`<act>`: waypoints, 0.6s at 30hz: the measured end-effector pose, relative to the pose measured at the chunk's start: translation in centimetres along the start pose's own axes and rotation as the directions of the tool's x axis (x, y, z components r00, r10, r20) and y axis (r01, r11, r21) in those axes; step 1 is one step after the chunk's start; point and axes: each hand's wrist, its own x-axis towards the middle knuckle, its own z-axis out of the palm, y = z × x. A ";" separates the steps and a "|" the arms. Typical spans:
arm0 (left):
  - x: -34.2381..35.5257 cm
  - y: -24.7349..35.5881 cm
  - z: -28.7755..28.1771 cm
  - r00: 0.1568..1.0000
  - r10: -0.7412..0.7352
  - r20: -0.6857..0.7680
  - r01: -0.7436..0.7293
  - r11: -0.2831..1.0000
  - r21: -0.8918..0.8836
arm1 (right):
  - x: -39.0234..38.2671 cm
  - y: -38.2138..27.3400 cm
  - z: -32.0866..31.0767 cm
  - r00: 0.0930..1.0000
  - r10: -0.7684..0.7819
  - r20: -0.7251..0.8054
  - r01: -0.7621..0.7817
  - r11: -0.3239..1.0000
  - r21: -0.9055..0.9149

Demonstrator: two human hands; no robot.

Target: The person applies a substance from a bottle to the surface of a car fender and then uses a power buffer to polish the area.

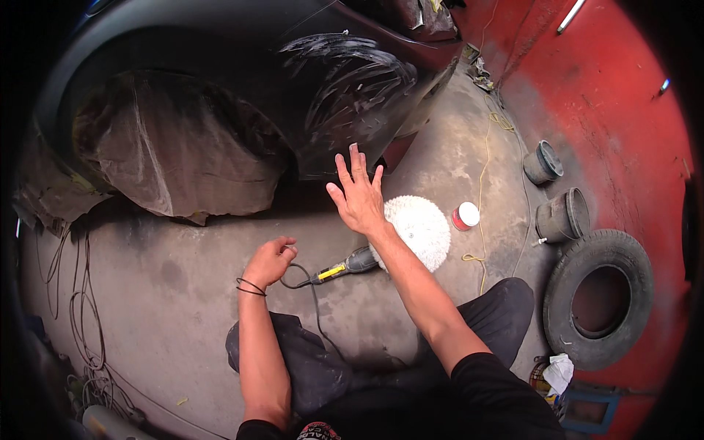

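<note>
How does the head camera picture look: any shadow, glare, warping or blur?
Head view: corners are black outside the fisheye circle; the red wall is cut off in a curve at the right; shadow deepens beneath the dark car panel, whose pale smears read clearly; the white pad is bright but shows its woolly texture; no strong blur on the polisher.

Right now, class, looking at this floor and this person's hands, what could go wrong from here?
The white pad of the polisher lies fluffy side up by the right forearm; if switched on, it might catch the arm. The cord runs close to the left leg and could snag. The red tub stands near the pad and might get knocked over.
</note>
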 end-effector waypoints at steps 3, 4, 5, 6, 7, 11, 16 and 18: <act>-1.0 -0.4 -0.5 1.000 -0.030 -0.009 0.030 0.999 0.044 | -0.5 -1.0 -1.3 0.948 0.213 -0.237 -0.149 0.953 0.263; -1.2 -0.6 -0.5 0.999 -0.046 0.003 0.046 0.998 0.042 | 1.0 -0.9 -2.7 0.917 0.233 -0.324 -0.146 0.951 0.272; -1.5 -0.5 -0.8 0.999 -0.028 -0.019 0.029 0.999 0.021 | 2.9 -0.8 -4.1 0.887 0.251 -0.388 -0.160 0.955 0.251; -2.0 -0.2 -1.0 0.999 -0.009 -0.037 0.009 1.000 -0.001 | 4.5 -0.7 -5.4 0.864 0.289 -0.412 -0.182 0.943 0.279; -2.5 0.8 -1.1 1.000 -0.013 -0.027 0.013 1.000 0.000 | 5.5 -0.3 -5.5 0.874 0.301 -0.381 -0.209 0.941 0.265; -2.6 0.8 -0.7 1.000 -0.002 -0.014 0.002 0.999 0.047 | 2.9 -2.1 2.4 0.932 0.321 -0.166 -0.289 0.938 0.191; -2.8 -0.4 -1.1 0.996 -0.076 -0.037 0.080 0.992 0.101 | -0.3 -4.5 3.8 0.858 0.509 0.067 -0.414 0.609 0.676; -2.9 -0.4 -0.9 0.997 -0.061 -0.036 0.062 0.998 0.028 | 2.8 -5.0 1.4 0.729 0.671 0.139 -0.403 0.256 0.879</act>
